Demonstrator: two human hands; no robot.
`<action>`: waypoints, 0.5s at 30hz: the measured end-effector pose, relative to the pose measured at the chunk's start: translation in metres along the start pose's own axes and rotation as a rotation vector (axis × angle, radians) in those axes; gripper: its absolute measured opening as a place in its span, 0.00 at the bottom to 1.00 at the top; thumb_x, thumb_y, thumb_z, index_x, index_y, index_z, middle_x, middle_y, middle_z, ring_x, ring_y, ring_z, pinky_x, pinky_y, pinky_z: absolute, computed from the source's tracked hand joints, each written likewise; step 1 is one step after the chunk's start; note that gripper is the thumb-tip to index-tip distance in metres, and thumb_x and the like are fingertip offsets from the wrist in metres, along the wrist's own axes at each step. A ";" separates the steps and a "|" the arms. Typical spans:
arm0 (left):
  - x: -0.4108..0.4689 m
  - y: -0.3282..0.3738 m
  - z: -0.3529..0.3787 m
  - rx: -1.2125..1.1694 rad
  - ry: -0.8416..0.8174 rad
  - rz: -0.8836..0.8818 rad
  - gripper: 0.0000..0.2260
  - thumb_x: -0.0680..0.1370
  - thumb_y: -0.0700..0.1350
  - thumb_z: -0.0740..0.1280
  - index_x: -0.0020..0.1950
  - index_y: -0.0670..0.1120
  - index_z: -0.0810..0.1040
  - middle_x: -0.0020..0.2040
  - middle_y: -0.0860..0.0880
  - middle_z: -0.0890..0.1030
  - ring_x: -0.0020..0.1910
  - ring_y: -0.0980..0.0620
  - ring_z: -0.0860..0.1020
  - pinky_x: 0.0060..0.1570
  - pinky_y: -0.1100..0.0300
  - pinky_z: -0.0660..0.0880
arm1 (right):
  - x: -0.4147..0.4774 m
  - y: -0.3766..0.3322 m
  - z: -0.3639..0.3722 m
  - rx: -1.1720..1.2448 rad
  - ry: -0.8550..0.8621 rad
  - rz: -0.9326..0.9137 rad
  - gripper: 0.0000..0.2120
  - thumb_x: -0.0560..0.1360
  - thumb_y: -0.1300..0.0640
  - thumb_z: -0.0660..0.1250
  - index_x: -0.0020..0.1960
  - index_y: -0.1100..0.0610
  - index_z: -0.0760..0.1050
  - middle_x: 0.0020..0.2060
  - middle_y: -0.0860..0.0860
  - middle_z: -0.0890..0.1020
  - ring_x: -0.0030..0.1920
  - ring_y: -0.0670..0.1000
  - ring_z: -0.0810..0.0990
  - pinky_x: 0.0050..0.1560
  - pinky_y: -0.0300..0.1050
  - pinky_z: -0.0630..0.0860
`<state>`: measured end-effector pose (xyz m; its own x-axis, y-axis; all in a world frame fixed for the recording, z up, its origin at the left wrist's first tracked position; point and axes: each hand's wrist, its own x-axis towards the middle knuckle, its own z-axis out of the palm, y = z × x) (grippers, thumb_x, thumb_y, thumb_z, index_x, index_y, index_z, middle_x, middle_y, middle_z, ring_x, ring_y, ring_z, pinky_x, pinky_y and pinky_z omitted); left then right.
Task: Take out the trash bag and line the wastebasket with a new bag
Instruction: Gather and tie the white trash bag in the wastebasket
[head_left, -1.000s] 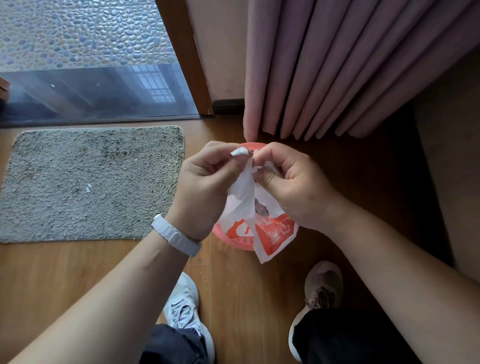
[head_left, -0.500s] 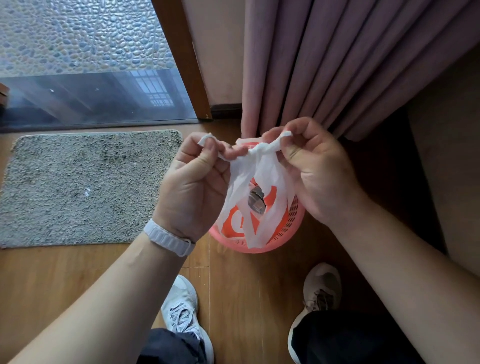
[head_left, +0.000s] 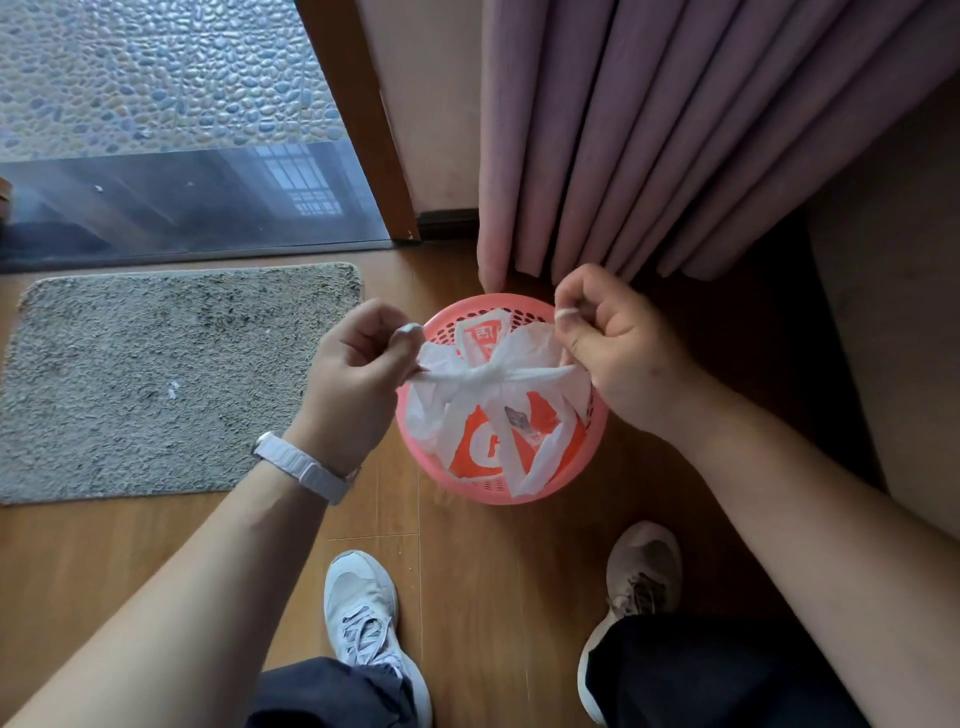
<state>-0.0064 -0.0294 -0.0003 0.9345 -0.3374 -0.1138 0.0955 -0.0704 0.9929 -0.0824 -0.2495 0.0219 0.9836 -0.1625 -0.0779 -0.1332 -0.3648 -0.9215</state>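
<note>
**Tying off the used liner.** The left hand and right hand each pinch one twisted handle of the thin white-and-orange printed plastic trash bag, fingers curled tight on the film. Half a second earlier the hands were close together. Now they are drawn apart, and the handles meet in a cinched knot between them (probably the first throw). The bag sits inside the round pink perforated plastic wastebasket on the wooden floor. Judged stage: bag nearly closed; lifting out and relining not yet done.
</note>
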 end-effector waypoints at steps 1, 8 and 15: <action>0.001 0.000 -0.003 0.017 0.004 0.015 0.08 0.75 0.39 0.65 0.36 0.45 0.72 0.30 0.53 0.73 0.30 0.55 0.70 0.35 0.59 0.73 | 0.000 0.003 -0.003 -0.013 0.020 0.012 0.08 0.80 0.61 0.58 0.44 0.51 0.69 0.33 0.50 0.72 0.34 0.49 0.71 0.36 0.45 0.72; 0.005 -0.005 -0.036 0.134 0.107 0.045 0.12 0.75 0.40 0.65 0.35 0.54 0.76 0.28 0.57 0.75 0.30 0.56 0.72 0.34 0.61 0.72 | -0.001 0.020 -0.017 -0.183 0.089 0.052 0.05 0.80 0.62 0.57 0.46 0.58 0.68 0.34 0.45 0.70 0.34 0.41 0.68 0.35 0.36 0.67; 0.002 0.000 -0.035 0.160 0.130 0.036 0.10 0.75 0.40 0.67 0.36 0.52 0.78 0.29 0.55 0.78 0.32 0.54 0.75 0.40 0.54 0.73 | -0.001 0.023 -0.015 -0.186 0.156 0.059 0.07 0.80 0.60 0.59 0.44 0.52 0.68 0.34 0.44 0.73 0.35 0.40 0.72 0.35 0.34 0.69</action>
<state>0.0072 0.0033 0.0011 0.9737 -0.2188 -0.0631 0.0156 -0.2121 0.9771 -0.0886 -0.2714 0.0068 0.9449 -0.3224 -0.0566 -0.2240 -0.5109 -0.8299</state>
